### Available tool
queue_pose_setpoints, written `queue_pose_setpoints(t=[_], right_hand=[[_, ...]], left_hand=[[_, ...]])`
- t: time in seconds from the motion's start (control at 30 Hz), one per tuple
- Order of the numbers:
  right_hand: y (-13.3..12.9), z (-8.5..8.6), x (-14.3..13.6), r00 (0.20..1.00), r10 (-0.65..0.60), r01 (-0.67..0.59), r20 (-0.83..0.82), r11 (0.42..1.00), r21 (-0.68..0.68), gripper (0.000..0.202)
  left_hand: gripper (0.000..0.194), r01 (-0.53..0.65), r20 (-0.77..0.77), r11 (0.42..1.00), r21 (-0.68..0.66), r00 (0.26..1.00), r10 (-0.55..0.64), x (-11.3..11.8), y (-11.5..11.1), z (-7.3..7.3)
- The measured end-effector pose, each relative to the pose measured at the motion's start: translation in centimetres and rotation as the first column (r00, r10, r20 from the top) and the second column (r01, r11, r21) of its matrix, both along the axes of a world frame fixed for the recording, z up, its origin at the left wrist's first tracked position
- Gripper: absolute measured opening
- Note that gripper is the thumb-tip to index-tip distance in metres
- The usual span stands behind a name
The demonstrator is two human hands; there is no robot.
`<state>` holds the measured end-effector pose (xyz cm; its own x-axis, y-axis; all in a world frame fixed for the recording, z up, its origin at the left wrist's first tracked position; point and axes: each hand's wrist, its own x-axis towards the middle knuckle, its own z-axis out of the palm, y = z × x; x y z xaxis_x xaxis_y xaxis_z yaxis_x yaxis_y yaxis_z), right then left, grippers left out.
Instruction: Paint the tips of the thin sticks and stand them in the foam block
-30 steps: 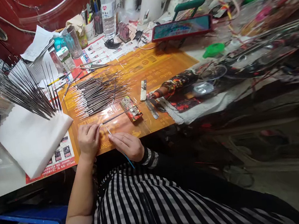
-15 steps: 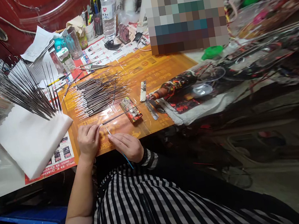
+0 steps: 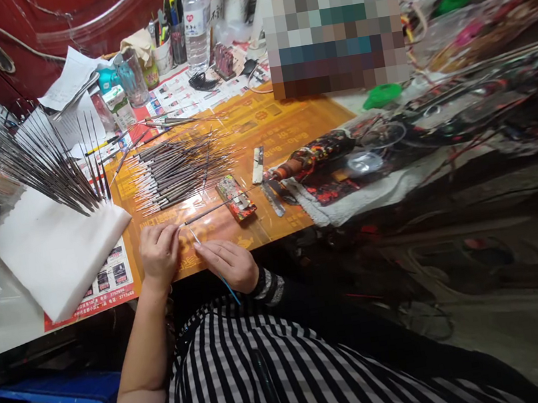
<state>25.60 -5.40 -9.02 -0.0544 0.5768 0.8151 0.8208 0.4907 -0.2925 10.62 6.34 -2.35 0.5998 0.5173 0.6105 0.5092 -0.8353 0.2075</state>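
Note:
My left hand (image 3: 159,253) pinches the near end of a thin dark rod (image 3: 203,213) with a pale tip. The rod slants up to the right, and its thin end reaches across a small paint-spattered block (image 3: 235,198). Close by on the right, my right hand (image 3: 229,266) is closed around a slim stick tool with a blue handle (image 3: 230,289). Its pale end points toward the rod tip; whether they touch I cannot tell. Behind both hands lies a pile of similar dark rods (image 3: 171,175) with pale tips.
At left, many dark rods (image 3: 49,167) stand in a white foam block (image 3: 62,259). Metal strips (image 3: 257,165) and a paint-smeared wooden-handled tool (image 3: 293,163) lie right of the spattered block, near a white cloth (image 3: 346,211). A water bottle (image 3: 196,27) stands behind.

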Motion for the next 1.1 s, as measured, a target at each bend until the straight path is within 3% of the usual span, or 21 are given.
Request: queue_pose_setpoints(t=[0.37, 0.83, 1.1], right_hand=[[0.0, 0.46, 0.02, 1.0, 0.005, -0.005, 0.01, 1.0, 0.008, 0.057], [-0.17, 0.06, 0.03, 1.0, 0.007, -0.007, -0.002, 0.999, -0.047, 0.052], [-0.14, 0.18, -0.04, 1.0, 0.014, -0.014, 0.004, 1.0, -0.028, 0.057]], left_hand=[[0.015, 0.017, 0.013, 0.999, 0.033, 1.0, -0.018, 0.02, 0.0, 0.07], [0.019, -0.016, -0.015, 0.998, -0.055, 1.0, 0.015, 0.02, -0.04, -0.05], [0.016, 0.006, 0.011, 1.0, 0.028, 1.0, -0.007, 0.08, -0.05, -0.03]])
